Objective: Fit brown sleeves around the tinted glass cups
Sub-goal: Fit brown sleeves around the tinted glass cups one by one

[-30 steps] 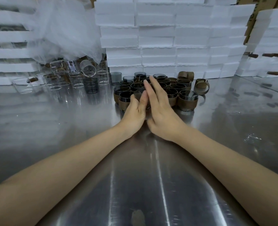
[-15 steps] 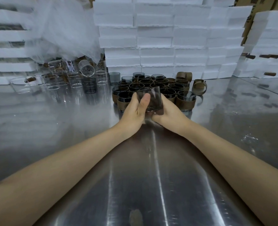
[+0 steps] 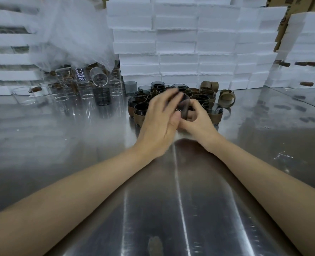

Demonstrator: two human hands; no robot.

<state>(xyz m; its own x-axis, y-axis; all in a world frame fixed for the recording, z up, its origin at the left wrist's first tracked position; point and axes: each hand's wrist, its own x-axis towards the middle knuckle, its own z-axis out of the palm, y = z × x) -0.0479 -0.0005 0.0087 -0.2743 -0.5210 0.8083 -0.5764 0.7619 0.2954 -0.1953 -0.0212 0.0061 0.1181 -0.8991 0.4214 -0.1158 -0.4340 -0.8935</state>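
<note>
Both hands meet over one tinted glass cup (image 3: pixel 183 106) just in front of a cluster of sleeved tinted cups (image 3: pixel 140 109) on the steel table. My left hand (image 3: pixel 162 117) covers the cup's left side, fingers blurred with motion and curved over its top. My right hand (image 3: pixel 195 121) grips the cup from the right and below, where a dark brown sleeve (image 3: pixel 185 112) wraps its lower part. Loose brown sleeves (image 3: pixel 226 100) lie to the right of the cluster. A bare tinted cup (image 3: pixel 130 88) stands behind the cluster on the left.
Clear glass cups (image 3: pixel 90 89) crowd the back left under a white mesh bag (image 3: pixel 75 34). Stacked white foam boxes (image 3: pixel 178 45) wall off the back and right. The steel table (image 3: pixel 171 200) stretches toward me between my forearms.
The hands went from flat palms pressed over the cluster to lifting out a tinted cup. Now the left hand sweeps over the cup's top while the right hand holds it with a sleeve on.
</note>
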